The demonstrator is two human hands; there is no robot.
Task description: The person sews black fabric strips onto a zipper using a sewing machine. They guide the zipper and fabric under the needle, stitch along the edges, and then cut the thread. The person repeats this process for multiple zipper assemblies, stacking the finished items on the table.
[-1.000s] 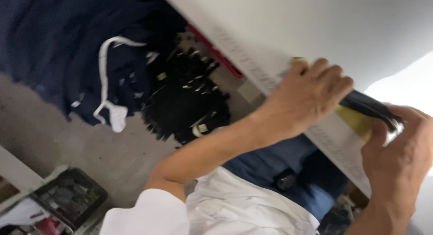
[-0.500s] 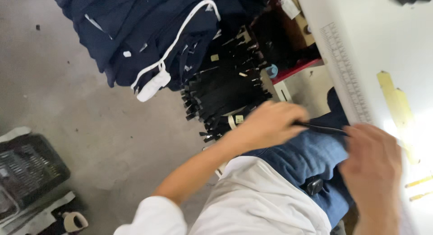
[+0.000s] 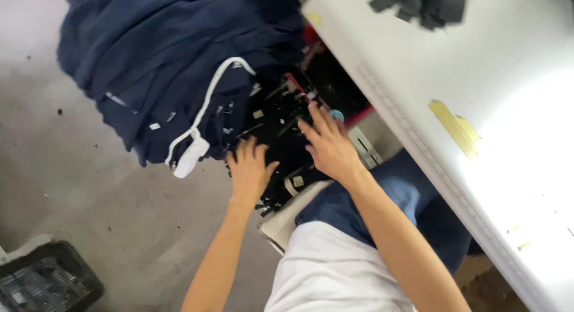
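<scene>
Head view: the fingers (image 3: 315, 122) of the right hand (image 3: 330, 147) are spread apart and laid flat on a heap of black strips (image 3: 281, 117), nothing being clamped. The left hand (image 3: 250, 171), at eight o'clock from it, is pressed palm-down with fingers loosely splayed on the same heap. A pile of navy garments (image 3: 161, 55) with a white cord (image 3: 206, 105) is seen at ten o'clock. The white desk (image 3: 496, 96) is seen at two o'clock, a black crate (image 3: 48, 282) at seven o'clock.
</scene>
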